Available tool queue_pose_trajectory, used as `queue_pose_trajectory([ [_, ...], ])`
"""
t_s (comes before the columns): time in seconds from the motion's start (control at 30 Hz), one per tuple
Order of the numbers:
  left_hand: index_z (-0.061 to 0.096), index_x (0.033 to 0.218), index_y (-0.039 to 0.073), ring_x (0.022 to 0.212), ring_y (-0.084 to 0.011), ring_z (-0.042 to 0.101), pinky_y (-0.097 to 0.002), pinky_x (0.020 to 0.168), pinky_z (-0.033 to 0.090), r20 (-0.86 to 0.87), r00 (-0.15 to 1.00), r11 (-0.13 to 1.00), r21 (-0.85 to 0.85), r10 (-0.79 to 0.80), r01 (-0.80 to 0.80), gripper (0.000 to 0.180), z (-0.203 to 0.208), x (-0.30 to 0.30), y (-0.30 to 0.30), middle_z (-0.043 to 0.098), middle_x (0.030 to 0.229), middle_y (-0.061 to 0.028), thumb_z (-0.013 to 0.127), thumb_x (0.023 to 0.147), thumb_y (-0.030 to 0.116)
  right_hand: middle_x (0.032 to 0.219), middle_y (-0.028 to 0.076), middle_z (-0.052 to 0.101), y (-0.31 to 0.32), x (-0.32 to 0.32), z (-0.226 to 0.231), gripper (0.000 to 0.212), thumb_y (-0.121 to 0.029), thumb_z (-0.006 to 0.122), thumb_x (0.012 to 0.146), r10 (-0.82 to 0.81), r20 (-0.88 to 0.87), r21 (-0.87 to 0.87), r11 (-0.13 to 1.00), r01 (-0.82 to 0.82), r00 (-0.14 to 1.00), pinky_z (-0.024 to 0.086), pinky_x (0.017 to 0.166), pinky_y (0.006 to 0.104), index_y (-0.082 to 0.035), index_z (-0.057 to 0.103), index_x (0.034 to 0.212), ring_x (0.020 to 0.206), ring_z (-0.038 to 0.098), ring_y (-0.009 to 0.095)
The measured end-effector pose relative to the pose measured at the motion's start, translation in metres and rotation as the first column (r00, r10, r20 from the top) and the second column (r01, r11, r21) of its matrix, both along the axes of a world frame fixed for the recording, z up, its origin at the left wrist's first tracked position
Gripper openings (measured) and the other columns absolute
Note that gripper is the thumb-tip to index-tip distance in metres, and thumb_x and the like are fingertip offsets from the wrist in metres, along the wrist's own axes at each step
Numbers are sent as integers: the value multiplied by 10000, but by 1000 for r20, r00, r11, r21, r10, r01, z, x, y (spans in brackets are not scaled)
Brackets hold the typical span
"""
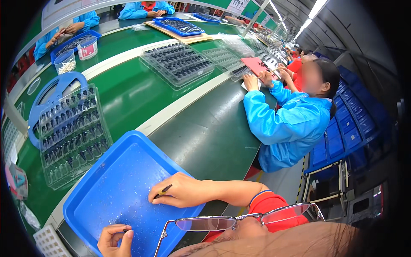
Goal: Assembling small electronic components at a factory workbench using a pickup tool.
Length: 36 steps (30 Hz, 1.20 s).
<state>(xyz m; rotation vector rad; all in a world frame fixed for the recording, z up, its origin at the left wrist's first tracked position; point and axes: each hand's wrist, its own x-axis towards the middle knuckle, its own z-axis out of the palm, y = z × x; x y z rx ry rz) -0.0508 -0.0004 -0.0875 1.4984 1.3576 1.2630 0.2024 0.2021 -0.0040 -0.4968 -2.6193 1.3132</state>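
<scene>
My left hand (114, 240) is over the near end of a blue tray (98, 171), thumb and forefinger pinched on a small black part (126, 231). Too little of that part shows to name its kind. My right hand (182, 190) rests at the tray's right side, fingers closed round a slim tool with a black and yellow handle (163, 191). Its working end is hidden in the hand. Fine pale specks and shavings are scattered across the tray floor between the hands.
A clear blister tray of small dark parts (72, 128) lies left of the blue tray, partly over a blue reel (60, 90). More filled blister trays (177, 62) sit on the green conveyor. A co-worker in a blue jacket (287, 115) sits to the right; others work across the line.
</scene>
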Motion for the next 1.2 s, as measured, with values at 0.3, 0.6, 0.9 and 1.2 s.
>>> queue_pose_trajectory([
  [0.3, 487, 1098, 4, 842, -157, 646, -252, 737, 538, 212, 955, 957, -247, 209, -155, 383, 23, 11, 0, 626, 938, -132, 716, 796, -56, 901, 71, 675, 0, -1, -1, 116, -166, 586, 909, 17, -7, 49, 999, -16, 1000, 512, 678, 345, -73, 625, 966, 794, 656, 258],
  [0.6, 514, 1106, -20, 790, -160, 658, -262, 681, 568, 321, 902, 932, -309, 290, -189, 285, 41, 21, 6, 656, 949, -163, 642, 853, -50, 878, 96, 686, -1, 1, -1, 152, -183, 590, 902, 11, -27, 29, 1000, -10, 1000, 501, 688, 359, -73, 640, 994, 790, 664, 270],
  [0.9, 597, 959, -45, 823, -190, 666, -274, 682, 563, 325, 819, 872, -308, 473, -381, 125, 75, 53, 10, 657, 913, -138, 649, 848, -22, 801, 156, 643, 1, -7, -11, 161, -211, 582, 903, 16, -114, 4, 1000, -16, 993, 470, 677, 408, -65, 628, 954, 754, 622, 340],
  [1.2, 621, 1004, -42, 875, -174, 667, -258, 699, 549, 282, 860, 894, -274, 426, -353, 144, 86, 59, 15, 672, 930, -132, 644, 865, -17, 873, 134, 676, -2, -3, 1, 126, -104, 624, 872, -49, -57, -10, 999, 48, 997, 505, 695, 334, -41, 666, 973, 786, 661, 291],
])
